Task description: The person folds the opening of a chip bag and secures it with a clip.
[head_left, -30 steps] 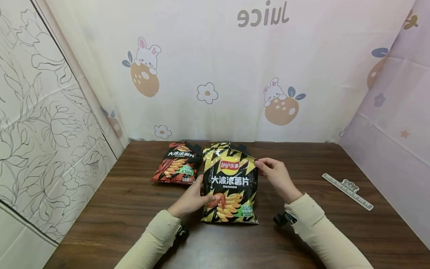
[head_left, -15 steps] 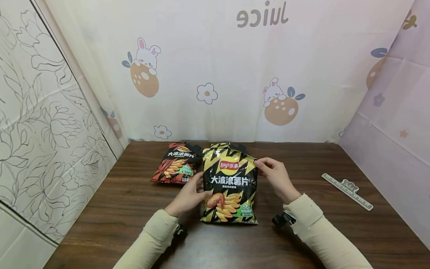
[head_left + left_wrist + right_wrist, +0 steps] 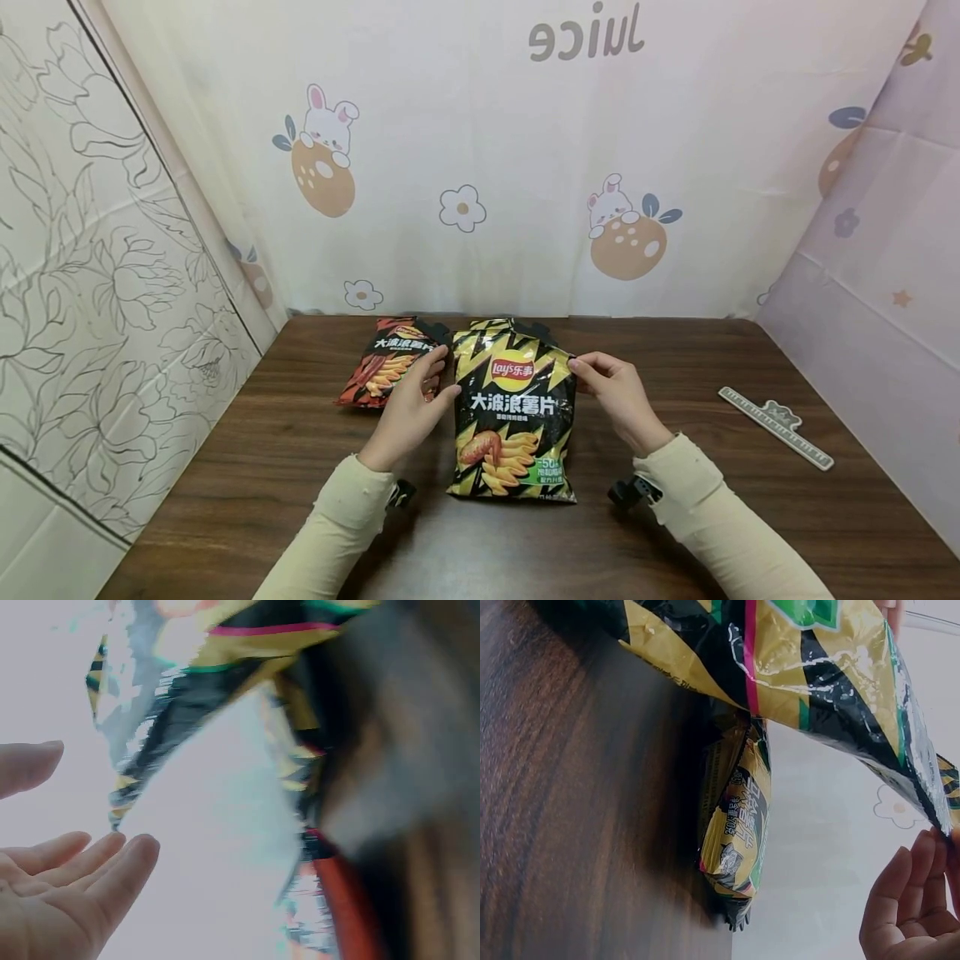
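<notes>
A black-and-yellow bag of Lay's chips (image 3: pixel 513 417) stands in the middle of the table. My right hand (image 3: pixel 615 396) pinches its upper right corner; the right wrist view shows that hand (image 3: pixel 911 900) with thumb and fingers at the corner's tip. At the bag's left edge is my left hand (image 3: pixel 408 412), its fingers extended and thumb spread away. In the left wrist view this hand (image 3: pixel 75 892) has nothing between thumb and fingers, and its fingertips are right below the bag's corner (image 3: pixel 120 799).
A red chip bag (image 3: pixel 390 367) with a black clip (image 3: pixel 437 333) lies back left, partly behind my left hand. Behind the front bag, a second yellow-and-black bag (image 3: pixel 739 817) shows, with a black clip (image 3: pixel 534 331). A white bag clip (image 3: pixel 776 427) lies at right.
My left hand has let go of the bag's left side and moved up and left, its fingers now overlapping the red bag. The right hand keeps its pinch almost unmoved.
</notes>
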